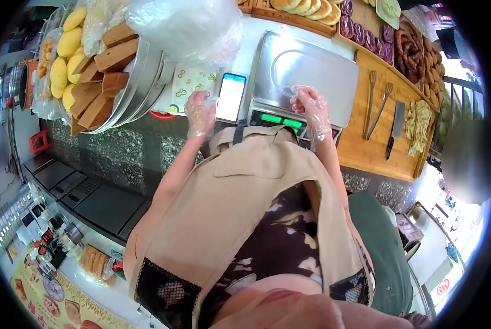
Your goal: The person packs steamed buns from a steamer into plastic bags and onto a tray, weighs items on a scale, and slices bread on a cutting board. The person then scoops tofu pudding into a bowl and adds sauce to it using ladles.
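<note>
My left hand (200, 112), in a clear plastic glove, is beside a phone (232, 97) with a lit screen. Its fingers are loosely bent, with the thumb apart, and it holds nothing. Under it lies a white sheet with a green and yellow pattern (186, 82). My right hand (311, 109), gloved the same way, is over the near edge of a steel weighing scale (311, 66). Its fingers are curled together, and no object shows in them. Green digits glow on the scale's display (281, 120), just left of my right wrist.
A large steel pot (149, 82) at left bears brown blocks (97, 107) and yellow buns (69, 43). A plastic bag (185, 27) bulges above it. On the right, a wooden board (360, 148) holds tongs (378, 104) and a knife (396, 129). Food trays line the back.
</note>
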